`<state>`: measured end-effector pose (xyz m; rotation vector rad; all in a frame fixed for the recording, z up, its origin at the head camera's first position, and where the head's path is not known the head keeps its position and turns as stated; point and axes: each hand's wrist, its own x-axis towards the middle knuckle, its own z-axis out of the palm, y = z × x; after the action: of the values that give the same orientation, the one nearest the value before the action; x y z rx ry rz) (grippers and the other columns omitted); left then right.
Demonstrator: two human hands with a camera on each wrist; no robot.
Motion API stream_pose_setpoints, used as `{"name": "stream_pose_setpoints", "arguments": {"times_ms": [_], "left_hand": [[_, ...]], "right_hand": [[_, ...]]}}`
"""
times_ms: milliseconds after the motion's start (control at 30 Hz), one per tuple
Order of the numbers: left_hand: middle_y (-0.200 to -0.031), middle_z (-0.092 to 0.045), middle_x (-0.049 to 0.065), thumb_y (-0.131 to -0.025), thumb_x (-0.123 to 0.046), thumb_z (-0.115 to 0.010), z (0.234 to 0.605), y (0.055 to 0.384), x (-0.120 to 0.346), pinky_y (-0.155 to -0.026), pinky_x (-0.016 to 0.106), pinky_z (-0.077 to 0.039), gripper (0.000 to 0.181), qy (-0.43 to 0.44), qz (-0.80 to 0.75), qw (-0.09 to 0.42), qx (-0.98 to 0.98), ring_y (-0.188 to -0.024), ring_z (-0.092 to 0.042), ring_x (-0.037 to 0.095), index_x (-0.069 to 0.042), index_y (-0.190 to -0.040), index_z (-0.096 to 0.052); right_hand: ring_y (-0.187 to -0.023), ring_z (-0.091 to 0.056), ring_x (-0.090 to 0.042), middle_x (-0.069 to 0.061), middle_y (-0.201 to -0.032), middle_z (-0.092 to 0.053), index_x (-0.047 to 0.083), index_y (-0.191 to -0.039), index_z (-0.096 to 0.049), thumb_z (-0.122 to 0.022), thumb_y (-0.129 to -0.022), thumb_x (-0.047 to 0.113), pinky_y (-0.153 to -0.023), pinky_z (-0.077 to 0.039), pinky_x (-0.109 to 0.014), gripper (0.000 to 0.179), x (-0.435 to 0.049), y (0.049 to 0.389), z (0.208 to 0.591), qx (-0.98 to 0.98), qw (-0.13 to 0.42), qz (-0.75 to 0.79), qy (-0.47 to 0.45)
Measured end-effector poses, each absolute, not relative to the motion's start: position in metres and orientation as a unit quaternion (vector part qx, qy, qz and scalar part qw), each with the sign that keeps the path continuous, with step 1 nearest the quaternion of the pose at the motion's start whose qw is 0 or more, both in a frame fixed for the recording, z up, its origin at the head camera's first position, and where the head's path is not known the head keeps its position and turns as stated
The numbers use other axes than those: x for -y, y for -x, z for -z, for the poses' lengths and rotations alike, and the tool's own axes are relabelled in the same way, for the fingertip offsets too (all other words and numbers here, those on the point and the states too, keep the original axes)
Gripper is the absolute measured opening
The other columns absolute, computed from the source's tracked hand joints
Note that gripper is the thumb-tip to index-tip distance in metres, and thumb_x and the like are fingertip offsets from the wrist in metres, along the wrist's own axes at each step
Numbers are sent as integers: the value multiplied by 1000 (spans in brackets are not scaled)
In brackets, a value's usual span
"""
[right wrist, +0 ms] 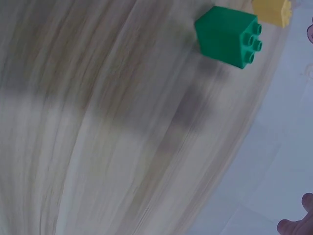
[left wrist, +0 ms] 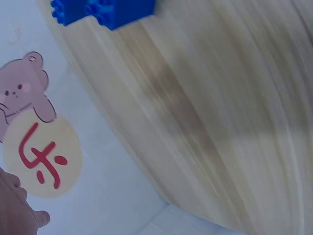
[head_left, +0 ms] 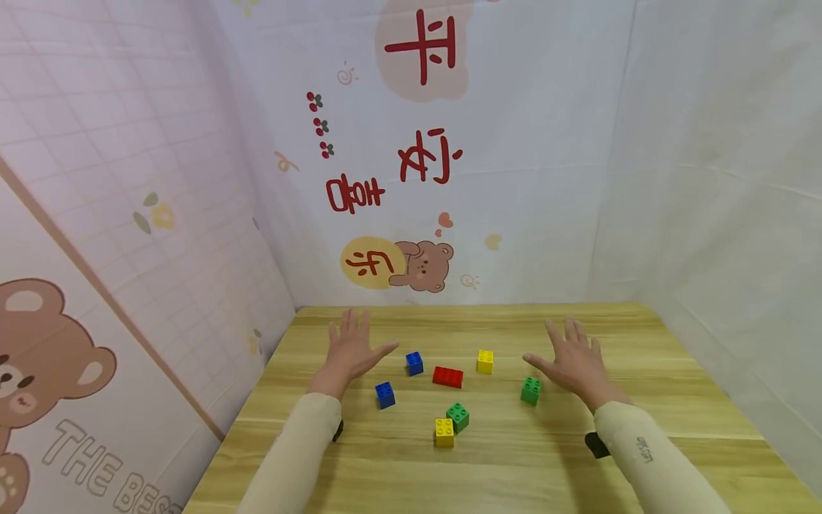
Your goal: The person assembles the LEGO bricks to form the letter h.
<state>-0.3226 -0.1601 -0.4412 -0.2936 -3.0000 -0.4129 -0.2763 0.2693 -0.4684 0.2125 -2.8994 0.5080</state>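
Nothing is gripped: the left hand and the right hand reach out over the table, fingers spread wide on both. No building brick sits on top of another, so the handling looks barely begun or at a pause — which of the two cannot be told. All the bricks lie loose between the hands: the farther blue brick and nearer blue brick towards the left, the long red brick in the middle, the farther yellow brick beyond it to the right, and the right-hand green brick near the right thumb. Only the nearer green brick and nearer yellow brick lie close together — perhaps touching, but not visibly joined.
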Motion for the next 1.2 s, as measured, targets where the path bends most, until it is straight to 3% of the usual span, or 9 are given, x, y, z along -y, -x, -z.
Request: {"name": "stream_pose_setpoints", "arguments": {"times_ms": [400,767,1033,1200], "left_hand": [[-165,-2,16,-89,-71,-52,437,317,132,-116,61,-5,101,121,233,34,964,-151,0,33,-14,-161,-8],[-163,-20,12,-87,-60,-67,442,307,118,-114,61,-19,98,123,403,0,907,-148,-18,37,-16,-160,-19],[-156,-35,11,-84,-62,-69,451,302,108,-108,60,-33,99,111,488,-50,864,-142,-33,35,-19,-160,-21],[-152,-41,8,-85,-58,-71,461,300,103,-107,57,-36,97,116,505,-71,852,-139,-39,32,-18,-159,-23]], "right_hand": [[-139,-14,-59,-38,-155,-12,-2,-154,-27,-58,-96,53,-105,-15,-75,85,-245,273,459,966,110,-222,-76],[-136,-24,-58,-35,-154,-23,-2,-153,-30,-55,-100,48,-103,-23,-74,77,-228,270,470,949,93,-290,-84],[-136,-31,-53,-31,-152,-33,-1,-151,-37,-60,-100,34,-106,-29,-68,66,-207,267,474,931,86,-339,-102],[-135,-38,-48,-27,-148,-41,0,-148,-42,-62,-99,29,-105,-33,-64,61,-195,267,480,920,70,-370,-105]]}}
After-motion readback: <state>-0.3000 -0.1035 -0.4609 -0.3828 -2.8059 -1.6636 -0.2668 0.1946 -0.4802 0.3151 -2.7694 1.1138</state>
